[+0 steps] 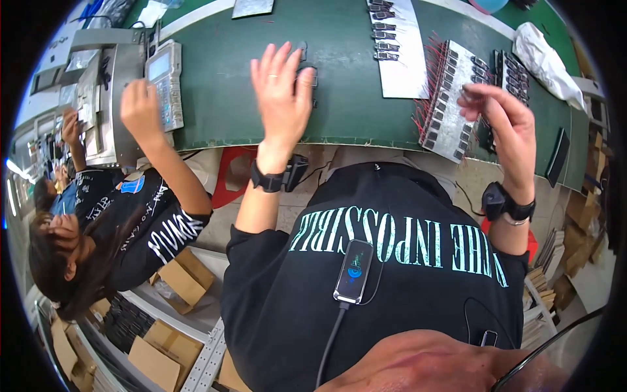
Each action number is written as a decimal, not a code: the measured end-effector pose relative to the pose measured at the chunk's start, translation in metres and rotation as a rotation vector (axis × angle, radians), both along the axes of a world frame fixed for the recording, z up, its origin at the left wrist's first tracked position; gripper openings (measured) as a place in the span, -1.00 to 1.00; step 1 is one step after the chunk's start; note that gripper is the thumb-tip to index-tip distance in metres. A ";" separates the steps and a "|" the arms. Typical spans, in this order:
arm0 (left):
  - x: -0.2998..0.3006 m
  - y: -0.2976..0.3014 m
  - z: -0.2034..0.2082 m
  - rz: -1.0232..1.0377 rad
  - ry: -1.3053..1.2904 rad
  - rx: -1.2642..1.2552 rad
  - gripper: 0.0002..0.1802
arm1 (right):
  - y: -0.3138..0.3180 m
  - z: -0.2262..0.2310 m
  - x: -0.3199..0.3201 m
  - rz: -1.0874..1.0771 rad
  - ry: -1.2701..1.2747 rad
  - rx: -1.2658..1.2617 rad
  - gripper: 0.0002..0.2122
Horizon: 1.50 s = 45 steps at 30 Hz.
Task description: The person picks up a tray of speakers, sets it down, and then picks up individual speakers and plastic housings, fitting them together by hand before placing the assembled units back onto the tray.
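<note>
My left hand [284, 95] is over the green table with its fingers stretched out and apart, and I see nothing held in it. Small dark parts [315, 77] lie beside its thumb, partly hidden by the hand. My right hand [506, 124] is above a pale board [449, 108] that bears rows of small black modules with thin red wires. Its fingers are bent with the tips drawn together; what they hold, if anything, is too blurred to make out. Another row of black modules [513, 75] stands just beyond this hand.
A white sheet [406, 72] with several black modules lies left of the wired board. A crumpled white cloth [545, 59] is at the far right. At the left, a co-worker's hand [140, 111] is near a grey device with screen and keys [164, 81]. The table's front edge [366, 145] runs below my hands.
</note>
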State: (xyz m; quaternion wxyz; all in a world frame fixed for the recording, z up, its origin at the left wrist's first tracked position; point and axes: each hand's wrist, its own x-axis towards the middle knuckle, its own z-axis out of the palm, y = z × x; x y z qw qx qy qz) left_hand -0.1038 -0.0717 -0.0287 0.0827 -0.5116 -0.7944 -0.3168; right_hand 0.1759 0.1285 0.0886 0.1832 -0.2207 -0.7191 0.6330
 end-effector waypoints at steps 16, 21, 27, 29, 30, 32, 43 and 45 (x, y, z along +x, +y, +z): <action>-0.026 0.062 0.048 -0.014 0.223 -0.522 -0.84 | -0.024 -0.026 0.022 -0.256 -0.041 -0.145 -0.78; -0.028 0.068 0.047 -0.109 0.303 -0.577 -0.93 | -0.025 -0.029 0.018 -0.277 0.078 -0.224 -0.79; -0.030 0.065 0.048 -0.112 0.295 -0.558 -0.94 | -0.023 -0.035 0.020 -0.300 0.115 -0.296 -0.79; -0.037 0.061 0.042 -0.124 0.304 -0.440 -0.93 | -0.022 -0.039 0.019 -0.286 0.120 -0.303 -0.79; -0.039 0.058 0.040 -0.126 0.307 -0.384 -0.92 | -0.023 -0.040 0.017 -0.270 0.122 -0.307 -0.78; -0.041 0.055 0.038 -0.106 0.300 -0.415 -0.90 | -0.024 -0.043 0.013 -0.249 0.125 -0.317 -0.78; -0.057 0.045 0.053 0.047 0.171 -0.321 -0.88 | -0.026 -0.044 0.017 -0.224 0.077 -0.435 -0.79; -0.058 0.045 0.053 0.060 0.099 -0.378 -0.89 | -0.026 -0.043 0.016 -0.279 0.069 -0.435 -0.80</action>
